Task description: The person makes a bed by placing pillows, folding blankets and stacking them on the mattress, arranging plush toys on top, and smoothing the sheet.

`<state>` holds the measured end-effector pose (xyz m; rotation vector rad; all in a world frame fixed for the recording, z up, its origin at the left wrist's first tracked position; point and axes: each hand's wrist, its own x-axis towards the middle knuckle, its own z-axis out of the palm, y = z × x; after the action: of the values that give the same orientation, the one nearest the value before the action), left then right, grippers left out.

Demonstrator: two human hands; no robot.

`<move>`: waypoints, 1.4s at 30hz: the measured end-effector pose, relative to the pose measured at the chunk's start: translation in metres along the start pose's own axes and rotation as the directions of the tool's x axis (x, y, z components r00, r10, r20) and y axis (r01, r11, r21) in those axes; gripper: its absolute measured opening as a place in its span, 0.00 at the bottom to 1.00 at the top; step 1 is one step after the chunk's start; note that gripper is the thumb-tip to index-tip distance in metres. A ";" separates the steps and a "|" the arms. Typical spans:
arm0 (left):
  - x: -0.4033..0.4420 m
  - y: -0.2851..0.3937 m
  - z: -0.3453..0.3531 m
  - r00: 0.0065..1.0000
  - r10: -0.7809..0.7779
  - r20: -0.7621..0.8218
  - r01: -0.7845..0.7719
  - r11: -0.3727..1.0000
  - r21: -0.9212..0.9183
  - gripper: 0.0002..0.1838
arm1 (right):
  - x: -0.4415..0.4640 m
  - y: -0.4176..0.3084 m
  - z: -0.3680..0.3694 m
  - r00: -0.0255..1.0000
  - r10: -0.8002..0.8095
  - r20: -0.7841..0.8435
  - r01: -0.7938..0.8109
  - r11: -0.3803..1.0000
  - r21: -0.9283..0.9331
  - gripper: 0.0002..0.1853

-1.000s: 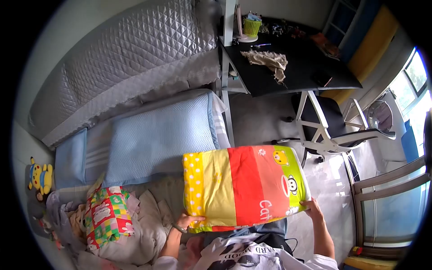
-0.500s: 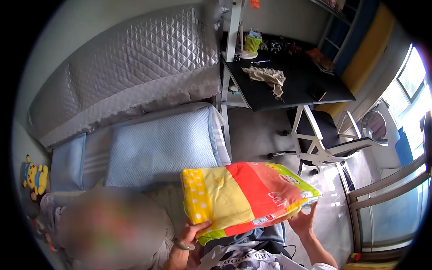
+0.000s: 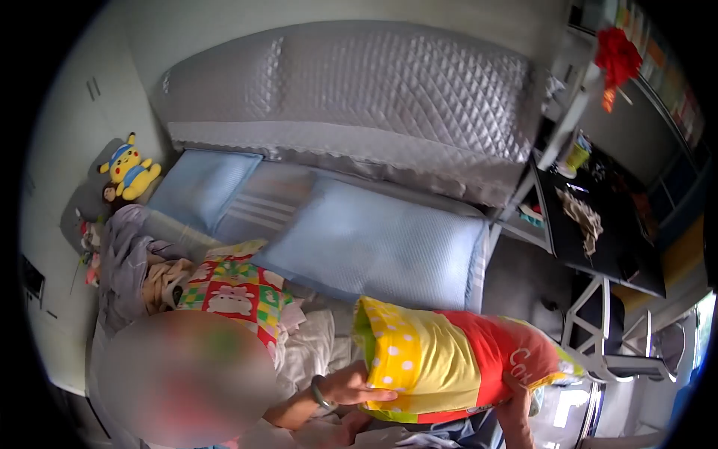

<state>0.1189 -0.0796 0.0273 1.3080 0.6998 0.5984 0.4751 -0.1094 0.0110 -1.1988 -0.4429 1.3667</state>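
Observation:
A colourful pillow in yellow, red and green, with a white-dotted yellow band at its left end, is held low in front of me. My left hand, with a bangle on the wrist, is closed on the lower edge of the dotted end, the thumb lying over the cloth. A green inner side shows at that end. My right hand grips the pillow from below near its red right part; its fingers are partly hidden. Left of the pillow, a patterned red, green and white cushion lies on the bed.
Two light blue pillows, one large and one small, lie before the quilted grey headboard. A yellow plush toy sits at the left. A black desk and a chair stand right. A blurred patch covers the lower left.
My view has turned left, bringing in more of the bed and the patterned cushion. The pillow has tilted, its right end further down, and its dotted end now shows a green inside.

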 end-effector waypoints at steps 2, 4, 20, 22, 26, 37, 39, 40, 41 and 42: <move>-0.020 0.041 -0.047 0.964 0.259 0.052 -0.257 0.872 0.415 0.15 | 0.012 -0.003 0.038 0.974 -0.190 0.122 0.212 0.956 -0.203 0.22; -0.061 0.068 -0.122 0.996 -0.011 0.092 -0.047 0.794 0.606 0.14 | 0.020 -0.038 0.123 0.983 0.016 0.185 -0.040 0.991 0.127 0.21; -0.097 -0.136 -0.333 0.215 0.597 -0.773 0.570 0.565 0.596 0.22 | 0.191 0.088 0.572 0.555 0.043 0.831 -0.214 0.972 0.093 0.17; -0.093 -0.177 -0.336 0.285 0.589 -0.756 0.631 0.478 0.610 0.24 | 0.210 0.109 0.612 0.426 0.049 0.903 -0.284 0.955 0.082 0.17; -0.099 -0.160 -0.325 0.258 0.505 -0.823 0.638 0.551 0.538 0.20 | 0.280 0.200 0.665 0.567 0.034 0.823 -0.066 0.998 0.005 0.19; -0.095 -0.149 -0.322 0.225 0.461 -0.858 0.524 0.685 0.506 0.13 | 0.305 0.384 0.629 0.723 0.447 0.527 -0.295 0.889 -0.349 0.24; -0.096 -0.148 -0.322 0.221 0.466 -0.857 0.549 0.667 0.504 0.13 | 0.304 0.376 0.634 0.676 0.439 0.592 -0.231 0.889 -0.395 0.23; -0.096 -0.148 -0.323 0.224 0.467 -0.855 0.553 0.662 0.506 0.13 | 0.303 0.373 0.640 0.619 0.430 0.657 -0.163 0.889 -0.428 0.22; -0.096 -0.148 -0.322 0.219 0.477 -0.851 0.547 0.662 0.512 0.13 | 0.298 0.351 0.647 0.566 0.468 0.678 -0.228 0.880 -0.417 0.21; -0.096 -0.148 -0.321 0.211 0.486 -0.848 0.541 0.665 0.515 0.13 | 0.302 0.344 0.649 0.504 0.549 0.667 -0.396 0.833 -0.387 0.21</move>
<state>-0.1851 0.0330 -0.1435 1.5362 2.3644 1.2422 -0.1665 0.3356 -0.1348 -0.8477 -0.8937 2.3918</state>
